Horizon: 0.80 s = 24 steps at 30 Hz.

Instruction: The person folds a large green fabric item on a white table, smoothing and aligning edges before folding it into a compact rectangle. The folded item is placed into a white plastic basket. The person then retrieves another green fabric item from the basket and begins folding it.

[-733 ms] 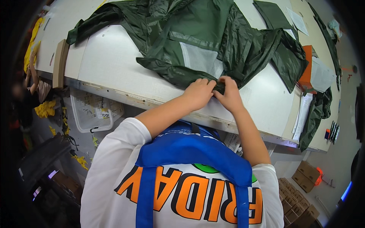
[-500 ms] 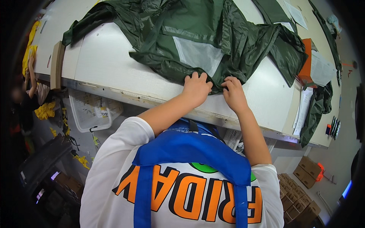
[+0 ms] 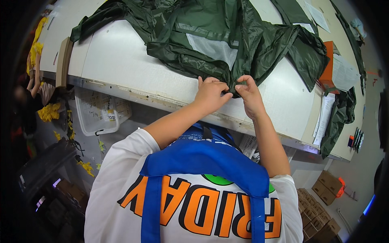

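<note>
A dark green, glossy jacket (image 3: 263, 44) lies crumpled across the table, sleeves out to both sides. Pale mesh lining (image 3: 212, 48) shows in its middle. At the jacket's near edge, my left hand (image 3: 211, 95) is closed, with bent fingers on the fabric and the thumb reaching toward my right hand. My right hand (image 3: 251, 97) pinches the same edge between thumb and forefinger, just right of the left. The exact bit of cloth between the fingertips is partly hidden by the fingers.
The white table (image 3: 117, 56) has a metal front edge. A cardboard strip (image 3: 63, 62) stands at left, an orange box (image 3: 327, 65) and papers (image 3: 324, 115) at right. A white basket (image 3: 95, 117) sits below the table; cartons (image 3: 320, 214) stand lower right. Another person's arm (image 3: 37, 73) handles yellow material at far left.
The jacket's near left edge has shifted right and gathered. My left hand has turned, thumb pointing right, and my right hand now pinches with its forefinger raised.
</note>
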Available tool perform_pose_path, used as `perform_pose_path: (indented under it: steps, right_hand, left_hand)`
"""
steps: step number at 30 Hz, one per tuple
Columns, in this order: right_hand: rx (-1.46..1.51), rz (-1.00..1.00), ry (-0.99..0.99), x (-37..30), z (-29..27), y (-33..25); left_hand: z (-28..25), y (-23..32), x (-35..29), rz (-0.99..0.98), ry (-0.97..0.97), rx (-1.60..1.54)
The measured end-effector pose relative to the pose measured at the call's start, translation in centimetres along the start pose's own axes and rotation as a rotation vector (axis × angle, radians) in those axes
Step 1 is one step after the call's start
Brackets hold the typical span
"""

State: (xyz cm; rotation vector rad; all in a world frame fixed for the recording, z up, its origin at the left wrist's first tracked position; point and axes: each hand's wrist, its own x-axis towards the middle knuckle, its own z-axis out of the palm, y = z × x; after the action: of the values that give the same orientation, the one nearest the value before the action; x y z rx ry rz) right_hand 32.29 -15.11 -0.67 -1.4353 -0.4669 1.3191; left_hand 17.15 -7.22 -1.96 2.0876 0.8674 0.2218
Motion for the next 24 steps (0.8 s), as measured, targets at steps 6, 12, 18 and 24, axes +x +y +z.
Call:
perform_pose_path:
  steps: [6, 12, 18, 24]
  right_hand:
    - [-1.025, -0.498, 0.01, -2.1, 0.5, -0.5]
    - [-1.377, -0.821, 0.098, -2.8, 2.4, -0.6]
    - [-1.403, -0.815, 0.2, -3.5, 0.0, -0.7]
    - [-1.461, -0.77, 0.18, -5.4, -1.0, -0.5]
  left_hand:
    - [-0.2, -1.3, -0.6, 0.009, -0.012, -0.041]
    - [-0.6, -0.5, -1.1, 0.035, 0.091, 0.064]
    - [-4.8, -4.0, -0.8, -0.001, 0.397, 0.093]
    - [-11.1, -6.7, -2.4, 0.031, 0.595, 0.179]
